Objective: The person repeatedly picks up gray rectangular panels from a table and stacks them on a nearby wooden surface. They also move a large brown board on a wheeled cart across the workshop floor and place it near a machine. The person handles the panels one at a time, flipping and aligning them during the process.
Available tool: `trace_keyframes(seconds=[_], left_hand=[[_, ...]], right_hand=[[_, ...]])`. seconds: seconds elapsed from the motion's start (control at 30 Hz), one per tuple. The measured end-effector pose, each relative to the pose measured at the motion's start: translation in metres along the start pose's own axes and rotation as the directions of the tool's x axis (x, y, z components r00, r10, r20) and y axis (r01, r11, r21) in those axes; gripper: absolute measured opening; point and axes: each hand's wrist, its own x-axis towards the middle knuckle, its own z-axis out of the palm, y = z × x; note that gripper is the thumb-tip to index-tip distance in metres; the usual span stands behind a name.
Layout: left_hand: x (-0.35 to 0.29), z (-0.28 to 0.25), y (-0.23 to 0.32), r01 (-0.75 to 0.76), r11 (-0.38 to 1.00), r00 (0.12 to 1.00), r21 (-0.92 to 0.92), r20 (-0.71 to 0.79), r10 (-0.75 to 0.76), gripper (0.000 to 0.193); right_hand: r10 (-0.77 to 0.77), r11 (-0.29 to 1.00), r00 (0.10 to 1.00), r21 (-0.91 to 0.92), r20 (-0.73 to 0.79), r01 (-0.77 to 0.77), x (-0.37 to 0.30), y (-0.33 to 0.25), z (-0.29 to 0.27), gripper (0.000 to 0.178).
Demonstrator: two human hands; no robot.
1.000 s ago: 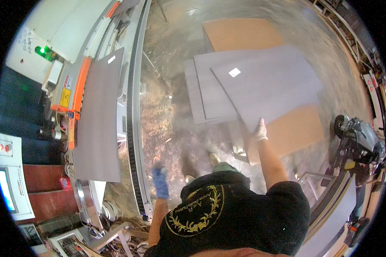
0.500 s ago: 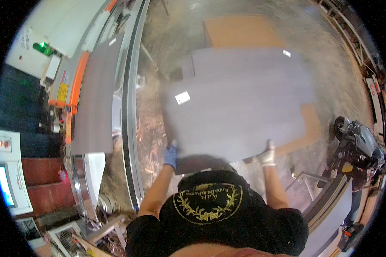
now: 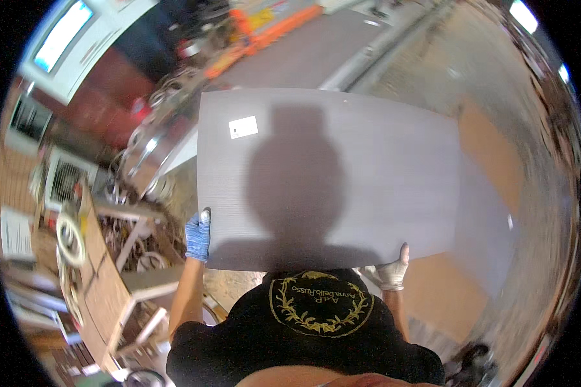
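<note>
Grey panel (image 3: 394,174): held in front of the torso (image 3: 252,345); white label (image 3: 243,127) near its upper left corner; left hand (image 3: 198,237), blue-gloved, gripping the left edge near the lower corner; right hand (image 3: 388,273), white-gloved, gripping the lower edge, thumb uppermost; brown board (image 3: 447,298) partly visible beyond, at right

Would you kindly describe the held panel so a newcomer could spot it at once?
Find the black shirt at bottom centre. Above it, the left hand and right hand hold a broad grey panel. Unlike the grey sheet beyond, it bears a dark head-and-shoulders shadow.
</note>
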Motion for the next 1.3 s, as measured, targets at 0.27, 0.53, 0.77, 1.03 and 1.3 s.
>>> trace_keyframes(seconds=[0.27, 0.53, 0.77, 1.03, 1.3], left_hand=[[-0.083, -0.138, -0.102, 0.256, 0.927, 0.883, -0.275, -0.323, -0.340, 0.055], [-0.100, -0.199, -0.169, 0.306, 0.774, 0.743, -0.555, -0.368, -0.558, 0.056], [-0.048, -0.209, -0.192, 0.302, 0.791, 0.734, -0.532, -0.399, -0.549, 0.055], [0.009, -0.238, -0.213, 0.280, 0.579, 0.858, -0.766, -0.071, -0.509, 0.044], [0.064, -0.228, -0.220, 0.293, 0.623, 0.852, -0.725, -0.097, -0.514, 0.042]], right_hand=[[0.270, 0.863, 0.961, -0.457, 0.060, -0.214, 0.071, 0.099, 0.109, 0.047], [0.540, 0.746, 0.841, -0.454, -0.016, -0.488, 0.147, 0.211, 0.144, 0.035], [0.546, 0.778, 0.829, -0.295, -0.120, -0.555, 0.217, 0.286, 0.148, 0.045], [0.683, 0.676, 0.714, -0.238, -0.151, -0.697, 0.190, 0.358, 0.190, 0.053], [0.666, 0.666, 0.696, -0.206, -0.269, -0.717, 0.257, 0.374, 0.161, 0.048]])
